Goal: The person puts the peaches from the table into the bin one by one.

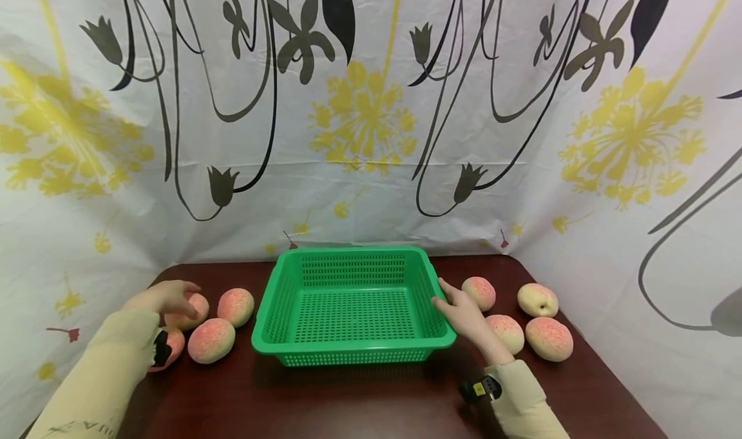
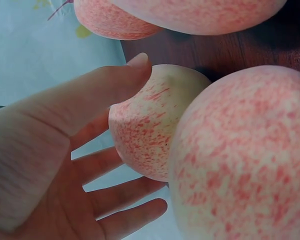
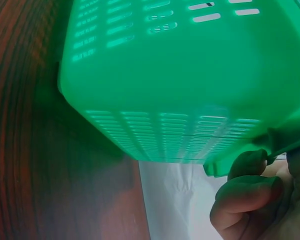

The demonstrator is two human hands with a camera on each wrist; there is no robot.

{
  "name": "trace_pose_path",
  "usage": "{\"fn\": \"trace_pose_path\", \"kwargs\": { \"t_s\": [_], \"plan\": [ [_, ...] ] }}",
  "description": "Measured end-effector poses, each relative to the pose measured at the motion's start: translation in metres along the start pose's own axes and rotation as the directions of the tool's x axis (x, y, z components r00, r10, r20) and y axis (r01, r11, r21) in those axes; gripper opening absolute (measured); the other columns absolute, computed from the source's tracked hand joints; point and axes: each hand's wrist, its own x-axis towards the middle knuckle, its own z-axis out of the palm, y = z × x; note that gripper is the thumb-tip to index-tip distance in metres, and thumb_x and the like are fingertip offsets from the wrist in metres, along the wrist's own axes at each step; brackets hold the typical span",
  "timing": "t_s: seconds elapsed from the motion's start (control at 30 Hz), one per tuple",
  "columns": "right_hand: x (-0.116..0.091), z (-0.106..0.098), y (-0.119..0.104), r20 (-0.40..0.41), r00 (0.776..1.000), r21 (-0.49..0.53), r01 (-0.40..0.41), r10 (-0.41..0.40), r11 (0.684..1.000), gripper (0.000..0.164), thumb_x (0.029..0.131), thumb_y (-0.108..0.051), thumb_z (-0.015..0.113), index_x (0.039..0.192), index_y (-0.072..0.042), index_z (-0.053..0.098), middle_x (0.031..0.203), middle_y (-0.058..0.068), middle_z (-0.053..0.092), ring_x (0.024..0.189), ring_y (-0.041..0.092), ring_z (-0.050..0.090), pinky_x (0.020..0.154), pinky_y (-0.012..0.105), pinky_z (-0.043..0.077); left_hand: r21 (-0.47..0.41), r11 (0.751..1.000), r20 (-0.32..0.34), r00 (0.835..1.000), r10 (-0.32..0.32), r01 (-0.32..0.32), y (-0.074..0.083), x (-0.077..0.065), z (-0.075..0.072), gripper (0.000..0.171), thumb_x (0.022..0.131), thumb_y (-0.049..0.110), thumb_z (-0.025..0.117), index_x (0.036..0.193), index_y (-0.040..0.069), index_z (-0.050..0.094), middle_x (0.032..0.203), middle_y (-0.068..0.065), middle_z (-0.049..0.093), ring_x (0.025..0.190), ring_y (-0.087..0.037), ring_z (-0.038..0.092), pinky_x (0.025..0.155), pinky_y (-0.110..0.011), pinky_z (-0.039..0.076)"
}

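A green plastic basket [image 1: 353, 345] stands in the middle of the dark table. At its right side my right hand [image 1: 462, 311] grips the rim; in the right wrist view, curled fingers [image 3: 245, 200] show beneath that rim. My left hand [image 1: 165, 298] is at the far-left peach [image 1: 197, 305], fingers spread around it. Seen from the left wrist, the thumb lies over this peach [image 2: 150, 130] and the other fingers reach behind it, loosely extended; whether they press on it is unclear. A larger-looking peach [image 2: 245, 155] sits close by.
Beside the left hand lie more peaches: one [image 1: 236, 307] near the basket, one [image 1: 211, 340] in front, and one [image 1: 172, 345] partly behind the wrist strap. Several peaches [image 1: 549, 338] lie right of the basket. A patterned white curtain [image 1: 371, 220] encloses the table [image 1: 348, 400].
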Motion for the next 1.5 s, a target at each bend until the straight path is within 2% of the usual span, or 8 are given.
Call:
{"fn": "trace_pose_path", "kwargs": {
  "t_s": [0.13,0.37,0.6,0.67,0.9,1.13,1.37,1.5],
  "plan": [
    [-0.001,-0.001,-0.001,0.003,1.0,0.012,0.004,-0.004,1.0,0.057,0.101,-0.015,0.053,0.147,0.009,0.029,0.114,0.028,0.063,0.069,0.016,0.064,0.059,0.029,0.051,-0.041,0.999,0.025,0.999,-0.026,0.027,-0.001,0.001,0.001,0.073,0.078,0.014,0.076,0.139,-0.009,0.043,0.14,-0.039,0.034,0.125,-0.057,0.033,0.087,-0.056,0.043],
    [-0.002,-0.006,-0.002,0.046,0.999,0.071,-0.028,0.024,0.997,0.061,0.101,-0.025,0.055,0.149,0.003,0.03,0.12,0.025,0.061,0.079,0.016,0.066,0.066,0.029,0.052,0.053,0.999,0.016,1.0,-0.005,0.005,-0.006,0.005,0.004,0.078,0.075,0.014,0.076,0.138,-0.013,0.04,0.135,-0.042,0.036,0.12,-0.056,0.038,0.087,-0.057,0.042],
    [-0.002,-0.012,0.0,0.086,0.995,0.095,-0.052,0.044,0.994,0.058,0.103,-0.023,0.052,0.149,0.004,0.03,0.085,0.01,0.059,0.061,0.018,0.051,0.059,0.035,0.048,0.079,0.997,0.001,1.0,-0.009,0.009,-0.011,0.009,0.005,0.078,0.074,0.014,0.078,0.138,-0.011,0.041,0.135,-0.041,0.036,0.12,-0.055,0.039,0.091,-0.063,0.039],
    [-0.001,-0.012,0.0,0.084,0.996,0.094,-0.043,0.035,0.995,0.057,0.102,-0.021,0.052,0.148,0.006,0.031,0.083,0.008,0.058,0.061,0.021,0.051,0.058,0.035,0.047,0.099,0.995,-0.005,1.0,0.014,-0.013,-0.012,0.01,0.005,0.076,0.073,0.013,0.079,0.135,-0.012,0.043,0.133,-0.042,0.038,0.119,-0.056,0.039,0.091,-0.064,0.038],
    [-0.002,-0.012,-0.001,0.087,0.995,0.113,-0.056,0.046,0.992,0.056,0.102,-0.018,0.053,0.148,0.007,0.031,0.097,0.012,0.063,0.072,0.017,0.056,0.066,0.038,0.049,0.107,0.993,-0.014,0.999,0.049,-0.048,-0.018,0.012,0.006,0.074,0.073,0.012,0.08,0.133,-0.012,0.045,0.129,-0.04,0.043,0.117,-0.056,0.042,0.09,-0.062,0.039],
    [-0.002,-0.013,-0.001,0.086,0.995,0.123,-0.052,0.041,0.991,0.056,0.102,-0.017,0.053,0.147,0.007,0.032,0.088,0.01,0.06,0.068,0.019,0.051,0.063,0.035,0.046,0.109,0.992,-0.025,0.997,0.069,-0.066,-0.016,0.011,0.004,0.07,0.073,0.01,0.079,0.131,-0.013,0.046,0.127,-0.04,0.045,0.117,-0.055,0.042,0.09,-0.062,0.039],
    [-0.003,-0.013,-0.001,0.111,0.993,0.183,-0.059,0.039,0.981,0.057,0.102,-0.017,0.053,0.148,0.007,0.029,0.089,0.011,0.06,0.067,0.018,0.053,0.06,0.028,0.046,0.175,0.979,-0.027,0.993,0.111,-0.105,-0.021,0.012,0.004,0.065,0.073,0.011,0.079,0.126,-0.014,0.05,0.122,-0.039,0.049,0.115,-0.056,0.044,0.091,-0.063,0.038],
    [-0.012,-0.019,-0.022,0.136,0.99,0.213,-0.077,0.049,0.974,0.056,0.102,-0.012,0.051,0.147,0.01,0.027,0.087,0.015,0.06,0.068,0.015,0.055,0.061,0.028,0.047,0.164,0.982,-0.037,0.994,0.101,-0.093,-0.021,0.012,-0.001,0.066,0.074,0.012,0.08,0.127,-0.013,0.05,0.124,-0.039,0.048,0.116,-0.056,0.043,0.091,-0.063,0.038]
  ]
}}
